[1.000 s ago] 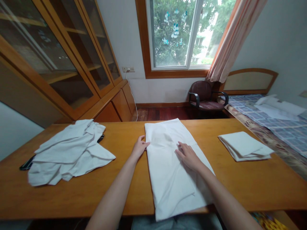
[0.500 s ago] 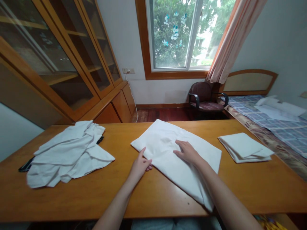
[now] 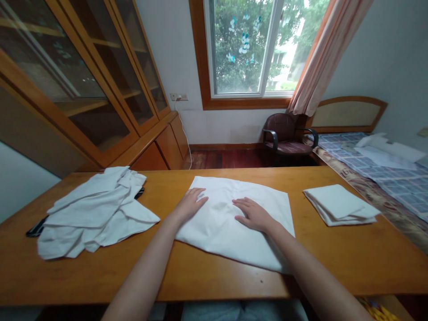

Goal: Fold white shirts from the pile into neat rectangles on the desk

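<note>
A folded white cloth (image 3: 230, 240) lies spread in front of me on the wooden table (image 3: 214, 285), slightly wrinkled between my hands. On its left side rests my left hand (image 3: 191, 204), fingers stretched out over the fabric. My right hand (image 3: 253, 215) lies flat near the cloth's middle, fingers extended; its forearm covers the near right part. Neither hand grips the fabric. To the right sits a smaller, neatly folded white cloth (image 3: 337, 203). A crumpled heap of white cloth (image 3: 96, 214) lies at the left, with a dark striped piece (image 3: 36, 228) peeking out beneath.
A wooden cabinet with glass doors (image 3: 113, 89) stands at the back left. Beyond the table are a maroon armchair (image 3: 282, 131) and a window (image 3: 244, 53) with a pink curtain (image 3: 326, 58). A bed (image 3: 384, 165) stands at the right, close to the table's edge.
The middle cloth has turned counterclockwise, so its near edge lies more level with the table's edge. My left hand moved up and left onto the cloth; my right hand shifted slightly left.
</note>
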`<action>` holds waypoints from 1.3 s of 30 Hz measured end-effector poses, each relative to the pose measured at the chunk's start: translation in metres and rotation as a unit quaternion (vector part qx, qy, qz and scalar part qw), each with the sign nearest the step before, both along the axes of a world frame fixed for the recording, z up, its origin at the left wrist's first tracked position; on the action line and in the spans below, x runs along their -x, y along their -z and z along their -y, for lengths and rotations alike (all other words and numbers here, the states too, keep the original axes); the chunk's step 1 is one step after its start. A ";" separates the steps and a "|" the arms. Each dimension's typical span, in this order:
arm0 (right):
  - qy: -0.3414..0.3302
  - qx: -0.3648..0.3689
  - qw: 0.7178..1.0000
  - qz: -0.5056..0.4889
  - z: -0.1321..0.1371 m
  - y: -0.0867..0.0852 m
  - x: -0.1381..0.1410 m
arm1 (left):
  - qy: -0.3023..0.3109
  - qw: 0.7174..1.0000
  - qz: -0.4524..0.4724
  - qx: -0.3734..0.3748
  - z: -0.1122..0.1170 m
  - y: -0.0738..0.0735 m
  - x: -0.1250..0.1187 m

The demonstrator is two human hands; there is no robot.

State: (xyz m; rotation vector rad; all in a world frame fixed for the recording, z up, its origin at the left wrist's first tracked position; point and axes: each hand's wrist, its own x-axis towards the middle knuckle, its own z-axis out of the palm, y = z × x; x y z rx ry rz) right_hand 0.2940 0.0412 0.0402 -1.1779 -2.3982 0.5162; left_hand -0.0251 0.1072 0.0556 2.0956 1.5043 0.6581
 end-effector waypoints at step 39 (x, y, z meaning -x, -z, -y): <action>0.422 0.041 0.898 -0.120 0.023 0.034 -0.085 | -0.198 0.945 0.244 0.095 0.038 0.035 0.065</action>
